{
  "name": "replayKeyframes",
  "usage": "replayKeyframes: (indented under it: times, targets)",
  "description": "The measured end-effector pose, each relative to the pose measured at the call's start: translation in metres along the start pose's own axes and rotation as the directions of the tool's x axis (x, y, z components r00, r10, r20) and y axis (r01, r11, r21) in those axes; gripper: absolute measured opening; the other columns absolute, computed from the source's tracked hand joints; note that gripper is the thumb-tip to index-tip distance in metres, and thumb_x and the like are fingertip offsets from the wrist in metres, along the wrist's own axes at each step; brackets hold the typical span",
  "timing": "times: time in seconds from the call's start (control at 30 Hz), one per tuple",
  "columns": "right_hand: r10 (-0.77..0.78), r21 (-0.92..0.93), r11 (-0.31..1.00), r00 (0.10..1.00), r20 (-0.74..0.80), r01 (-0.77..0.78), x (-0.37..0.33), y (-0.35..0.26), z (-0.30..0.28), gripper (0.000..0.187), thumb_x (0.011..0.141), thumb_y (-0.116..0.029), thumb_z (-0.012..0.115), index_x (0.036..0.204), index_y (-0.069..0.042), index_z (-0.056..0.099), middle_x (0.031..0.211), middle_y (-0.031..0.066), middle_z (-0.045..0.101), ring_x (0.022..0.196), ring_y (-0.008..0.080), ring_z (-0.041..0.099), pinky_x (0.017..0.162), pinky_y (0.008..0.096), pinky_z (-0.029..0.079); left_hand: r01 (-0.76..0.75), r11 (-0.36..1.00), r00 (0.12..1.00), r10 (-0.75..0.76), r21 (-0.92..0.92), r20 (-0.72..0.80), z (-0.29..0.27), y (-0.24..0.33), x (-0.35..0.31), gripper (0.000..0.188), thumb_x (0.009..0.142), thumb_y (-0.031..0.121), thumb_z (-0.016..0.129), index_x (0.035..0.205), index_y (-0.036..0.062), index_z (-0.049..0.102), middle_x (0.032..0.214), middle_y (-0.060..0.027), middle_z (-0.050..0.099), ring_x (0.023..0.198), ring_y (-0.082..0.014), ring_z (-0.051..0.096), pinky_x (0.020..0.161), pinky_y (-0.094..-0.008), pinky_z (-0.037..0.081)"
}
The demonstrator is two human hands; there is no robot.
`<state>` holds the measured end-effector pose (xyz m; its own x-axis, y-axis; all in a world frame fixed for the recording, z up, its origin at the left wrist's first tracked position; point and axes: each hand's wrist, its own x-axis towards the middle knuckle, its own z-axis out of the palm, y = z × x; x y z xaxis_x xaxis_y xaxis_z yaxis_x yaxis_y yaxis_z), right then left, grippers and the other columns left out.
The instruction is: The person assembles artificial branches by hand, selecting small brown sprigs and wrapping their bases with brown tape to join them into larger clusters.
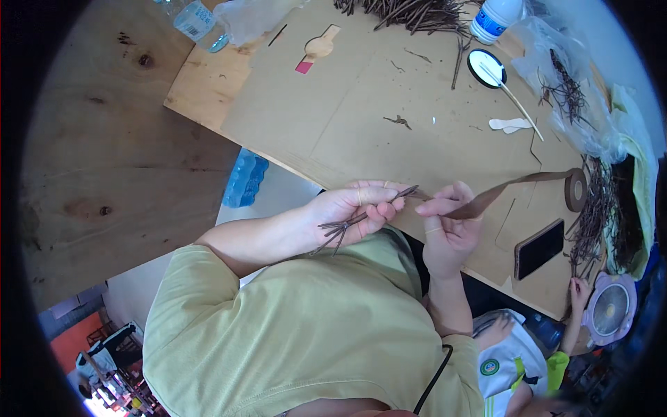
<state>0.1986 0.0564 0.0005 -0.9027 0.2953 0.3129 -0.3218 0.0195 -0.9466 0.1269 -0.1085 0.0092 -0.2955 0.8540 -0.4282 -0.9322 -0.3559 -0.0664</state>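
Note:
Pinched in the fingers of my left hand [354, 208] is a small bundle of thin brown twigs [340, 226], with its forked ends fanning out toward my body. My right hand [450, 226] grips a strip of brown tape [490, 198] between thumb and fingers, just right of the bundle's tip. From there the tape stretches to its roll [575, 190], which stands on edge at the table's right side. The strip's near end meets the twigs between my two hands; my fingers partly hide how it lies there.
Brown cardboard [389, 90] covers the table. A phone [539, 249], twig piles [417, 12], a white bottle [497, 19], a round lid with a stick [486, 67] and a plastic bag [563, 83] lie around. Another person [514, 354] sits at the lower right near a fan [611, 309].

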Motion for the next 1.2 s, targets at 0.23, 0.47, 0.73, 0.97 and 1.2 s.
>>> replayKeyframes:
  times: [0.23, 0.47, 0.73, 0.97, 1.2]
  targets:
    - [-0.146, 0.019, 0.989, 0.986, -0.075, 0.148, 0.005, 0.000, 0.002, 0.044, 0.072, 0.017, 0.054, 0.110, -0.001, 0.044, 0.088, 0.0066, 0.045, 0.081, 0.0142, 0.049, 0.072, 0.0244, 0.042, 0.003, 0.991, 0.982, 0.023, -0.137, 0.188, -0.002, -0.007, 0.004, 0.028, 0.088, 0.006, 0.046, 0.114, -0.0037, 0.044, 0.089, -0.0121, 0.055, 0.065, -0.0070, 0.052, 0.051, -0.0132, 0.047]
    - [-0.168, 0.060, 0.983, 0.984, -0.056, 0.171, 0.007, -0.001, -0.010, 0.061, 0.069, 0.020, 0.054, 0.123, -0.003, 0.033, 0.095, 0.0088, 0.044, 0.085, 0.0181, 0.054, 0.072, 0.0269, 0.046, -0.007, 0.997, 0.984, 0.020, -0.075, 0.177, 0.000, -0.010, 0.005, 0.027, 0.087, 0.006, 0.049, 0.112, -0.0028, 0.045, 0.088, -0.0104, 0.052, 0.056, -0.0029, 0.043, 0.044, -0.0113, 0.039]
    - [0.189, 0.146, 0.973, 0.980, -0.057, -0.180, 0.008, -0.004, -0.012, 0.050, 0.074, 0.012, 0.055, 0.119, -0.002, 0.038, 0.097, 0.0086, 0.049, 0.084, 0.0151, 0.055, 0.070, 0.0250, 0.046, -0.270, 0.854, 0.963, 0.244, 0.444, 0.117, 0.015, -0.008, 0.001, 0.015, 0.085, 0.009, 0.053, 0.098, 0.0025, 0.057, 0.080, -0.0088, 0.060, 0.047, -0.0045, 0.043, 0.040, -0.0151, 0.034]
    - [0.489, -0.091, 0.852, 0.723, 0.488, -0.516, 0.051, -0.073, -0.049, 0.014, 0.081, -0.007, 0.056, 0.091, 0.003, 0.058, 0.076, 0.0048, 0.057, 0.074, 0.0085, 0.054, 0.064, 0.0193, 0.043, -0.332, 0.501, 0.941, 0.239, 0.799, 0.241, 0.026, 0.026, -0.025, 0.015, 0.083, 0.003, 0.054, 0.097, -0.0011, 0.057, 0.080, -0.0106, 0.063, 0.055, -0.0088, 0.056, 0.044, -0.0170, 0.041]
    - [0.627, -0.413, 0.647, 0.140, 0.766, -0.641, 0.118, -0.035, -0.013, 0.027, 0.087, -0.022, 0.050, 0.093, 0.002, 0.059, 0.080, 0.0038, 0.060, 0.068, 0.0059, 0.052, 0.061, 0.0203, 0.042, -0.317, 0.341, 0.948, 0.080, 0.885, 0.309, 0.037, 0.032, -0.037, 0.015, 0.084, 0.002, 0.053, 0.098, -0.0010, 0.056, 0.082, -0.0100, 0.063, 0.059, -0.0088, 0.058, 0.052, -0.0189, 0.045]
